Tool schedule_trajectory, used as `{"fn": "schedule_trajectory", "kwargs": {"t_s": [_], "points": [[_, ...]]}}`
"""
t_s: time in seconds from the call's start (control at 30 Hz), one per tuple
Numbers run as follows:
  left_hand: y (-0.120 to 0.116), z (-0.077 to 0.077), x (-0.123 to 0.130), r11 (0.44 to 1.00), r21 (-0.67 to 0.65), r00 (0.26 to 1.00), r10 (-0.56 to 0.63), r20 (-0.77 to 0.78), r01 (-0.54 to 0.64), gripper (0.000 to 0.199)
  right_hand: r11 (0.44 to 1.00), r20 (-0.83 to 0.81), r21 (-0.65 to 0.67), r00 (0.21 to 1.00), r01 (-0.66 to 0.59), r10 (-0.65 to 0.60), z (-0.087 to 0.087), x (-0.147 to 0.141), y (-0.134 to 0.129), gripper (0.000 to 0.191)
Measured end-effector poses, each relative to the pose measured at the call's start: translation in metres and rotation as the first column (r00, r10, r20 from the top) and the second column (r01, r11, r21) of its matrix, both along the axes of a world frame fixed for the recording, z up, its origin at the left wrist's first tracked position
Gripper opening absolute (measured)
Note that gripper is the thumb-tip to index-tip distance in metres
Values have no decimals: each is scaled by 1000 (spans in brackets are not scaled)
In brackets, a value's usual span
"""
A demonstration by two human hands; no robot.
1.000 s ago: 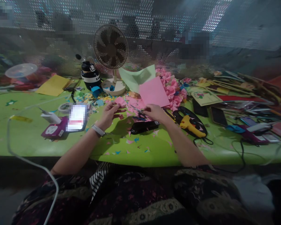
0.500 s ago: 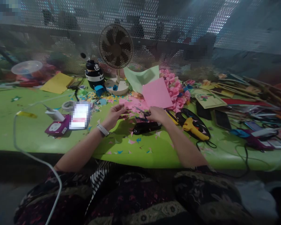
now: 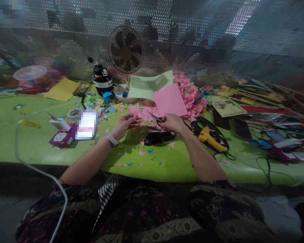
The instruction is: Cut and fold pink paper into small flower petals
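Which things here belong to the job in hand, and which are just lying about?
Likely in the job:
scissors, in the right hand
pink paper pieces, beside the left hand
pink sheet

Probably just lying about:
fan
dark bottle
lit phone

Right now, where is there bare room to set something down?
Bare green table lies between the white cable and purple box, and along the near edge below the scattered scraps. Crowded: around the left hand, the right hand holding scissors, and far right, with sticks.
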State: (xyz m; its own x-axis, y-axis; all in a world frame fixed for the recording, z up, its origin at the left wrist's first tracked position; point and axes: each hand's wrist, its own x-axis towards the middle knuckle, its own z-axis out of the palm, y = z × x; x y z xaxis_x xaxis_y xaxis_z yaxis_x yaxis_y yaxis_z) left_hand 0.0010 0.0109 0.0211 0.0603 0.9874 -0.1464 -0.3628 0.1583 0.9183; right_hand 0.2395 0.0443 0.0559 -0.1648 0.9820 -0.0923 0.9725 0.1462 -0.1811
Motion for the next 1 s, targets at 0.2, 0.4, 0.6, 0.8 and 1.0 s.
{"fn": "schedule_trajectory", "kwargs": {"t_s": [0.2, 0.4, 0.6, 0.8, 1.0], "points": [[2, -6, 3, 998, -51, 995, 29, 94, -24, 6, 999, -556, -30, 831, -40, 17, -12, 0, 2, 23], [-2, -3, 9, 997, -68, 992, 51, 117, -44, 9, 978, -716, -141, 698, -155, 8, -11, -10, -3, 39], [-4, -4, 12, 997, -7, 990, 81, 118, -81, 16, 959, -649, -164, 757, -232, 72, 1, -18, -16, 52], [-5, -6, 12, 999, -6, 992, 39, 117, -39, 14, 941, -607, -158, 781, -300, 148, 2, -20, -18, 50], [-6, -6, 11, 997, -65, 992, -39, 122, 47, 16, 931, -616, -151, 768, -333, 174, 1, -19, -17, 51]]}}
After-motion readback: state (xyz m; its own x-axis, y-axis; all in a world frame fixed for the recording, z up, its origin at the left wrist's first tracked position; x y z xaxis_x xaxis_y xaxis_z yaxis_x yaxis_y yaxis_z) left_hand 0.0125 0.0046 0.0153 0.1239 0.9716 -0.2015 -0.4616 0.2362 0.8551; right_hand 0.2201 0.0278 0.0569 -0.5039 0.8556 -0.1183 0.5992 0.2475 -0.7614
